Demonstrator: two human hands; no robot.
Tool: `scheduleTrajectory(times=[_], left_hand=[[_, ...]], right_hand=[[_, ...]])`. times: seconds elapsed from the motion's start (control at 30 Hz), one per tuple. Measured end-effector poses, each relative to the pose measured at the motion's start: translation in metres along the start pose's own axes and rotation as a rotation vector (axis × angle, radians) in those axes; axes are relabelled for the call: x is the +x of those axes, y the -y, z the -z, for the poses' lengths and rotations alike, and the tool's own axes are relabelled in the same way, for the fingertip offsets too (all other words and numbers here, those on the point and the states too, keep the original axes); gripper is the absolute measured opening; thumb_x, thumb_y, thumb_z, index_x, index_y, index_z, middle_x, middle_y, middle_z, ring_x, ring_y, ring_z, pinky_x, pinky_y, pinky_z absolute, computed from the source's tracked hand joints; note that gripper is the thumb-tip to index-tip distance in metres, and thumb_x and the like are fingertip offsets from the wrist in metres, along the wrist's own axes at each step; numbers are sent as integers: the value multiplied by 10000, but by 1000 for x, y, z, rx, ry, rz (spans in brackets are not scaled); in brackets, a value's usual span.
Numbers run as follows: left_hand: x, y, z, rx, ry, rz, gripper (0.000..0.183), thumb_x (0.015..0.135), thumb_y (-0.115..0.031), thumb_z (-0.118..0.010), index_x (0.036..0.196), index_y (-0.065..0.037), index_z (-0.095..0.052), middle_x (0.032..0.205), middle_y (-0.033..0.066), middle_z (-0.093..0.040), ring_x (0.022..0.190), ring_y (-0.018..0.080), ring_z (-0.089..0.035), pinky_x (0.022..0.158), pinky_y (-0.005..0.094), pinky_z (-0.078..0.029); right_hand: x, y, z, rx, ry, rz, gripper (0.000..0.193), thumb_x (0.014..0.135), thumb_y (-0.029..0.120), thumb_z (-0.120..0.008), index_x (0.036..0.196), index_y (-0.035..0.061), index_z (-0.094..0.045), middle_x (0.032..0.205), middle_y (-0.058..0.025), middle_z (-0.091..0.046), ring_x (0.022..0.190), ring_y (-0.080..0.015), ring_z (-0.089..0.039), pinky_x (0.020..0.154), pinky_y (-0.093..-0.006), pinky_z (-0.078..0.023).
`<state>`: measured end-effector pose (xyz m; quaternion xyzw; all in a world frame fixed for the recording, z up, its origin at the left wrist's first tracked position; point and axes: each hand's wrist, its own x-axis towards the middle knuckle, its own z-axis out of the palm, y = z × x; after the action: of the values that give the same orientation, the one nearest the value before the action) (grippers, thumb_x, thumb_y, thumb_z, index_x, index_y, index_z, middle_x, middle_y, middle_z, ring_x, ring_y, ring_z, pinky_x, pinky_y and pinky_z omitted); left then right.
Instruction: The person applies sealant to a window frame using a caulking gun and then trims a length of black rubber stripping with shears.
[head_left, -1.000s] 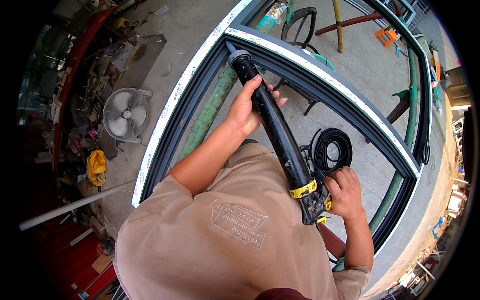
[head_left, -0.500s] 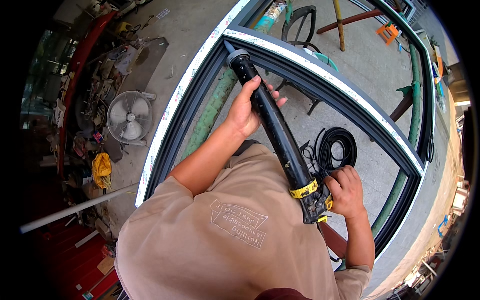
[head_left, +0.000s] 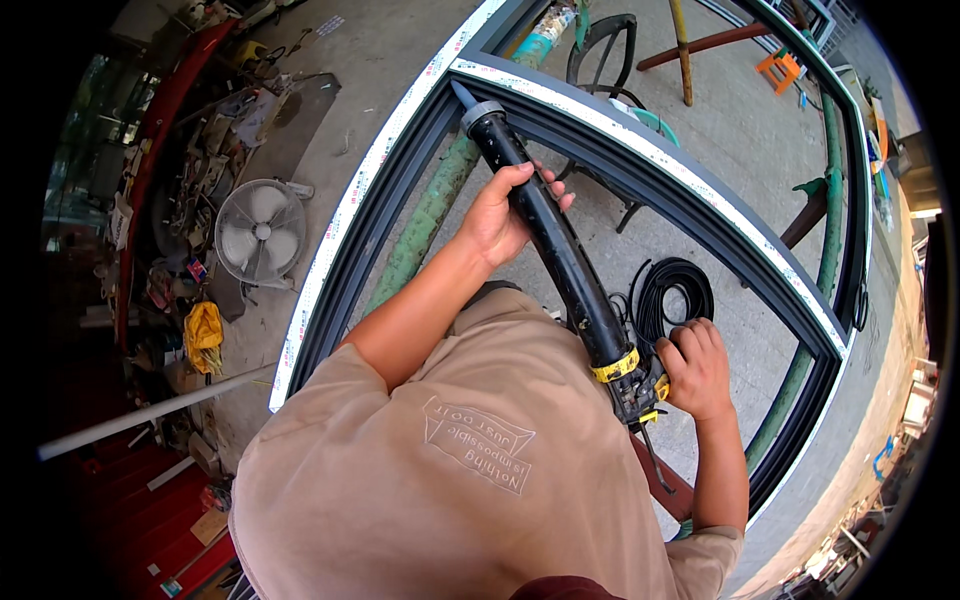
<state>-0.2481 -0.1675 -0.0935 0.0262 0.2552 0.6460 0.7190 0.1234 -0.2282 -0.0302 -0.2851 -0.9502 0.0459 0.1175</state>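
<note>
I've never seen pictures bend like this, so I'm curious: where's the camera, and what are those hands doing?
There's no robot here, just a person's two bare hands. A camera on the person's head looks down, and its wide lens bends straight edges. The left hand holds the barrel of a black sealant gun; the right hand is at its trigger end. Its nozzle points into a corner of a big frame, which lies over a green pipe. A black coil shows through the opening, and a fan is off left.
</note>
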Motion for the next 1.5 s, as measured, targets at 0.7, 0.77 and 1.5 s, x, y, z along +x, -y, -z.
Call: scheduleTrajectory(times=[0.7, 0.77, 1.5], left_hand=[[16, 7, 26, -15, 39, 85, 273, 932, -84, -730, 1187, -59, -637, 1092, 105, -663, 1098, 304, -683, 1212, 590, -494], [16, 7, 27, -15, 48, 88, 280, 931, -89, -734, 1191, -62, -635, 1093, 106, -663, 1102, 303, -683, 1211, 590, -495], [6, 1, 5, 48, 49, 64, 266, 997, -205, -742, 1197, -67, -633, 1127, 104, -667, 1127, 295, -689, 1151, 593, -544]], right_hand=[[-13, -22, -59, -61, -21, -10, 217, 835, 169, -676, 1041, 113, -717, 1075, -111, -667, 1083, -340, -661, 1061, -515, -511], [-14, -22, -59, -60, -15, -11, 220, 835, 170, -675, 1042, 112, -717, 1073, -111, -666, 1083, -339, -661, 1061, -516, -511], [-3, -17, -25, 57, -29, -14, 271, 749, 154, -709, 1012, 88, -709, 1023, -100, -646, 1014, -337, -652, 1023, -532, -514]])
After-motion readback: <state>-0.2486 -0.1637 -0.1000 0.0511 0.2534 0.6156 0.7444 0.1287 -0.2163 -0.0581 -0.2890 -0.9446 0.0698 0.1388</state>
